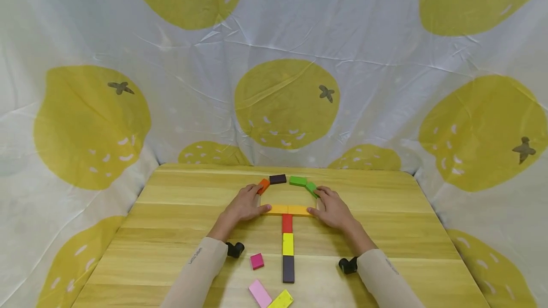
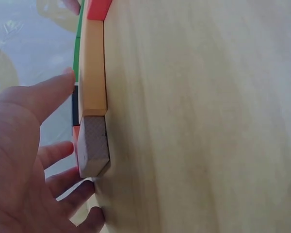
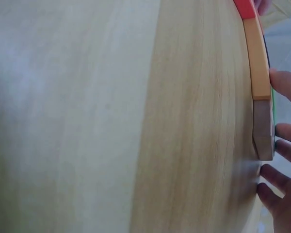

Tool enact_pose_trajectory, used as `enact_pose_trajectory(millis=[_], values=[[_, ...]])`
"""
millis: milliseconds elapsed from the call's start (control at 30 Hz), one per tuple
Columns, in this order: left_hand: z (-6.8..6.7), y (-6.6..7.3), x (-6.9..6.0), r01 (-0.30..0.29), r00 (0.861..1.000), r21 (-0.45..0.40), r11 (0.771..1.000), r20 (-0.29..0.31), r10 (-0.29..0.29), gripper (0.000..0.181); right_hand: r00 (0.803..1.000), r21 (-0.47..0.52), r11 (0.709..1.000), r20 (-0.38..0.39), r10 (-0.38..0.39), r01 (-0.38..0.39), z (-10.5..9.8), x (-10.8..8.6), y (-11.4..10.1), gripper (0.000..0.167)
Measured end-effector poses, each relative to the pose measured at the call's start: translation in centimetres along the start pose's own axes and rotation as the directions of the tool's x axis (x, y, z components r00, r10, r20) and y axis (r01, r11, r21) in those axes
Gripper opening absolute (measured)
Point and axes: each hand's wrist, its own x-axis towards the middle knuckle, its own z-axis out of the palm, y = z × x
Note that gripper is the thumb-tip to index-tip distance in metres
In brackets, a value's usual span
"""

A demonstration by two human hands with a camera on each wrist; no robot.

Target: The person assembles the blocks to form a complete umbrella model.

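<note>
Two bare hands, left hand (image 1: 247,203) and right hand (image 1: 336,209), flank a closed-looking outline of flat, painted rectangular blocks on the far half of the pale, wood-grained tabletop (image 1: 171,232). Both have fingers spread, thumbs toward the twin yellow-orange bars (image 1: 278,209) and other fingers around the outer ends; neither shows a clear pinch. The upper curve comprises an orange block (image 1: 263,185), a blackish-purple block (image 1: 278,179) and two bright green blocks (image 1: 298,181), with a narrow gap at the crown. Unpainted greyish-brown end blocks (image 2: 95,145) have bevelled-looking edges; the left one's face appears finely textured. Below, a red block (image 1: 287,223), a yellow block (image 1: 288,244) and a dark grey block (image 1: 288,269) form a straight stem. The step appears to be aligning the sides: light, equal inward pressure, fingertips low, should square the joints without buckling the curve.
</note>
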Motion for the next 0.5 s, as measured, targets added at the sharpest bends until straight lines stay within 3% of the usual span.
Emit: enact_pose_trajectory(millis=[267, 500], values=[[-0.3, 0.6, 1.5, -0.002, 0.997, -0.021, 1.000, -0.083, 0.001, 0.075, 1.000, -0.006, 1.000, 0.006, 0.000, 0.000, 0.1, -0.2, 0.0, 0.075], [-0.3, 1.2, 3.6, -0.115, 0.984, 0.067, 0.991, -0.126, 0.123, 0.056, 1.000, 0.000, 1.000, 0.004, 0.005, -0.005, 0.1, -0.1, 0.0, 0.075]])
